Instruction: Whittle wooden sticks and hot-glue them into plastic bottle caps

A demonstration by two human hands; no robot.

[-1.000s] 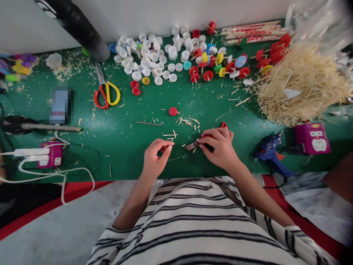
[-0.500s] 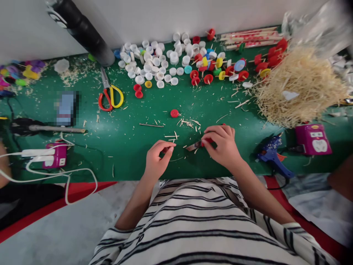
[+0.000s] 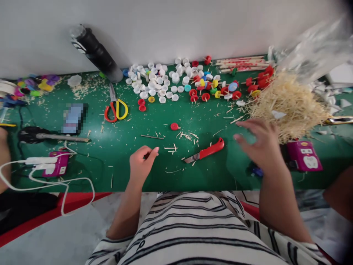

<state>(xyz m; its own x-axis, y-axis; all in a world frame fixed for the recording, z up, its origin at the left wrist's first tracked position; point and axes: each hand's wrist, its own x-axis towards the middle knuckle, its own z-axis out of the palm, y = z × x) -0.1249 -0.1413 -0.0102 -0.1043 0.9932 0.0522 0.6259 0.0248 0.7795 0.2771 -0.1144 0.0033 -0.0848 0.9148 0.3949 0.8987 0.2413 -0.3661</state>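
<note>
The straw (image 3: pixel 296 101) lies heaped at the right of the desk (image 3: pixel 154 178), beyond and to the right of the right hand (image 3: pixel 260 147). Its strands run every way, so the heap has no clear long axis. Seen from above, the knuckles of that hand overlap the heap's near-left edge; whether they touch it cannot be told. The fingers and thumb are spread, with nothing visible between them, and their tips point left, away from the heap and over bare desk. The knife (image 3: pixel 211 149) lies flat between the hands on a slant, its red handle toward the far right and its blade toward the near left. The handle's end is just beside the right thumb, while the blade's tip points toward the left hand (image 3: pixel 140 162), which is a little farther off. That hand is loosely curled, thumb near forefinger; whether it pinches something small cannot be told. It is well apart from the straw, so the right is clearly the nearer hand. Slivers (image 3: pixel 172 148) lie between the left fingertips and the blade. Beyond them are a rod (image 3: pixel 152 137) and a red cap (image 3: pixel 174 126). The glue gun (image 3: pixel 257 170) shows partly beneath the right hand, and the purple box (image 3: pixel 305 156) sits at the straw's near side.
</note>
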